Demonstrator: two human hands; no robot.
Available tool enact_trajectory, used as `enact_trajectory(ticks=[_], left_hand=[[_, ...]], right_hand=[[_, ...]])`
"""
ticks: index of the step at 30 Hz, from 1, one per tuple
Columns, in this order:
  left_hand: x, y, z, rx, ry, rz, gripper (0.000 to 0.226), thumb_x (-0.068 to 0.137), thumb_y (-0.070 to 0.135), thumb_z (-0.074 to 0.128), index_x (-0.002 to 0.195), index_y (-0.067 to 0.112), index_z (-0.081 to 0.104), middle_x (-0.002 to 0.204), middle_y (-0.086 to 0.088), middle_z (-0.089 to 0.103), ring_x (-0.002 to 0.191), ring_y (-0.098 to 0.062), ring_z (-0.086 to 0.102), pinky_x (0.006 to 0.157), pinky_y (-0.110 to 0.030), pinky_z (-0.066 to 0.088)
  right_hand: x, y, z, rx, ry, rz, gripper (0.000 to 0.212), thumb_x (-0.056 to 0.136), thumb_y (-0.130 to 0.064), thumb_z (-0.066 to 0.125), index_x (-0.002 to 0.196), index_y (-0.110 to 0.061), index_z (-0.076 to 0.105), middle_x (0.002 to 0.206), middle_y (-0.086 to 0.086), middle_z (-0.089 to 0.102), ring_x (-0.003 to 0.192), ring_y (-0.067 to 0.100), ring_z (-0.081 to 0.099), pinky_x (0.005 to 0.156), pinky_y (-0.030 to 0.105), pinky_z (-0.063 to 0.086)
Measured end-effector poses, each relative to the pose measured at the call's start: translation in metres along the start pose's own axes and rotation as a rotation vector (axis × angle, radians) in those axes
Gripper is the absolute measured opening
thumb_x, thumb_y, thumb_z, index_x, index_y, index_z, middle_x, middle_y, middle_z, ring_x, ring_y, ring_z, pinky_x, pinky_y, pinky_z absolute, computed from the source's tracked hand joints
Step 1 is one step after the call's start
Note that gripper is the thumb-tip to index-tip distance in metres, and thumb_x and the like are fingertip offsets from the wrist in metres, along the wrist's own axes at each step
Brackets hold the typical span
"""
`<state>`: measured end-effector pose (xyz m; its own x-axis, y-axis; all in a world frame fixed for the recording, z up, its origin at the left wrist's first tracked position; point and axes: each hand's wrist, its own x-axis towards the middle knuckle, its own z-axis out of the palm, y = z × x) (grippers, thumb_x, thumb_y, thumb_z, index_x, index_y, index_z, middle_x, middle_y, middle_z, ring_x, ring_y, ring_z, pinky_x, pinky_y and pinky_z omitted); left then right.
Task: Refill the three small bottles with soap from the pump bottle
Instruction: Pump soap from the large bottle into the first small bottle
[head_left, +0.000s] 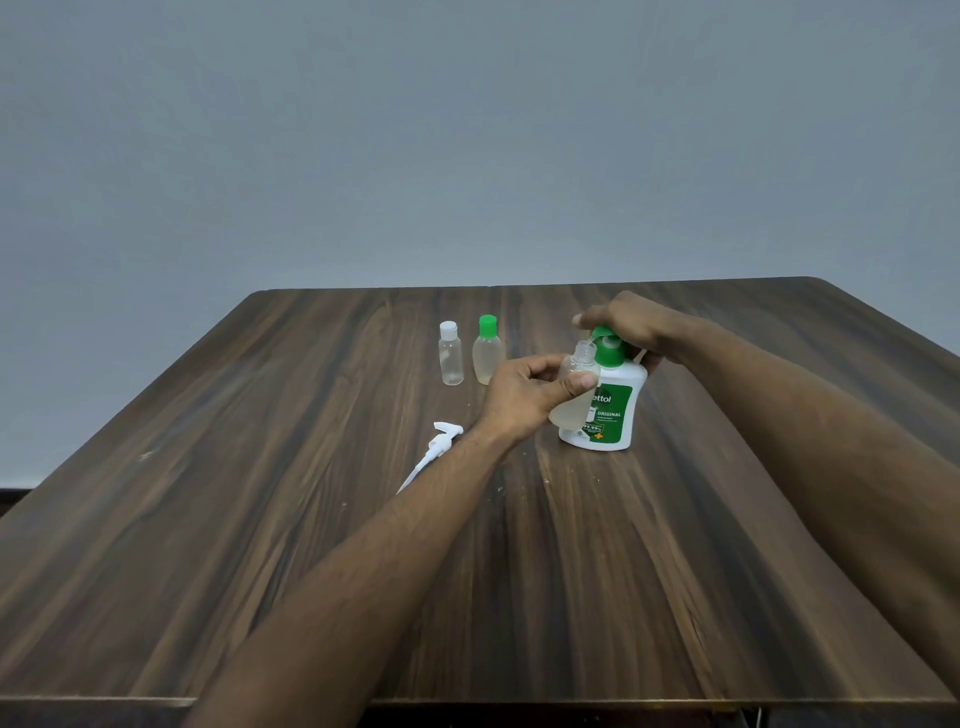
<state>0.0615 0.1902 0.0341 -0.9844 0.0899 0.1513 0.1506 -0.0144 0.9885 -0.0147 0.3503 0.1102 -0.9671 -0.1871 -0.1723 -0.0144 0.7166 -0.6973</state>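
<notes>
A white pump bottle (613, 410) with a green label and green pump head stands on the table right of centre. My right hand (631, 325) rests on top of the pump head, fingers draped over it. My left hand (524, 387) grips an uncapped small clear bottle (574, 384), tilted, its mouth under the pump nozzle; pale liquid sits in its lower part. Two more small bottles stand behind to the left: one with a white cap (450, 353), one with a green cap (487, 349) holding pale liquid.
A loose white pump top with its tube (435, 451) lies on the dark wooden table (260, 519), just left of my left forearm. A plain grey wall stands behind the table's far edge.
</notes>
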Motion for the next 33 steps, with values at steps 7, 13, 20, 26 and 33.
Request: enact_trajectory(ticks=[7, 13, 20, 26, 33], left_hand=[[-0.0009, 0.0010, 0.0016, -0.010, 0.006, -0.004, 0.027, 0.080, 0.019, 0.080, 0.104, 0.010, 0.074, 0.087, 0.002, 0.074, 0.086, -0.016, 0.070, 0.089, -0.046, 0.057], [-0.0016, 0.0016, 0.0012, -0.012, -0.003, -0.001, 0.024, 0.080, 0.018, 0.079, 0.103, 0.011, 0.074, 0.086, 0.003, 0.075, 0.084, -0.014, 0.070, 0.087, -0.043, 0.058], [-0.0005, -0.0003, -0.0002, 0.007, -0.015, 0.003, 0.019, 0.079, 0.022, 0.080, 0.097, 0.018, 0.075, 0.080, 0.009, 0.074, 0.082, -0.011, 0.070, 0.084, -0.040, 0.059], [-0.0004, 0.0005, 0.0008, 0.020, 0.009, -0.006, 0.029, 0.079, 0.023, 0.081, 0.106, 0.012, 0.074, 0.086, 0.005, 0.074, 0.086, -0.013, 0.070, 0.082, -0.037, 0.059], [-0.0005, 0.0002, 0.0006, 0.029, 0.010, -0.006, 0.031, 0.079, 0.024, 0.081, 0.106, 0.012, 0.075, 0.091, 0.002, 0.074, 0.092, -0.017, 0.071, 0.091, -0.047, 0.057]], right_hand=[[0.0000, 0.0018, 0.0009, 0.007, 0.014, -0.014, 0.040, 0.097, -0.048, 0.055, 0.087, -0.010, 0.061, 0.087, 0.012, 0.067, 0.072, 0.031, 0.067, 0.061, 0.036, 0.051], [-0.0030, -0.0015, -0.0019, 0.031, -0.010, 0.000, 0.051, 0.091, -0.067, 0.054, 0.088, -0.017, 0.061, 0.087, 0.007, 0.068, 0.074, 0.028, 0.068, 0.060, 0.034, 0.052], [0.0006, 0.0011, 0.0003, -0.009, 0.006, -0.013, 0.037, 0.097, -0.043, 0.057, 0.086, -0.008, 0.064, 0.083, 0.013, 0.068, 0.069, 0.031, 0.067, 0.060, 0.036, 0.053], [-0.0006, 0.0027, 0.0008, 0.002, 0.016, -0.023, 0.043, 0.097, -0.049, 0.056, 0.086, -0.009, 0.063, 0.085, 0.013, 0.068, 0.072, 0.031, 0.067, 0.060, 0.035, 0.052], [-0.0017, 0.0014, -0.0034, 0.011, -0.013, -0.014, 0.055, 0.089, -0.070, 0.054, 0.085, -0.016, 0.063, 0.084, 0.007, 0.069, 0.072, 0.027, 0.069, 0.059, 0.033, 0.052]])
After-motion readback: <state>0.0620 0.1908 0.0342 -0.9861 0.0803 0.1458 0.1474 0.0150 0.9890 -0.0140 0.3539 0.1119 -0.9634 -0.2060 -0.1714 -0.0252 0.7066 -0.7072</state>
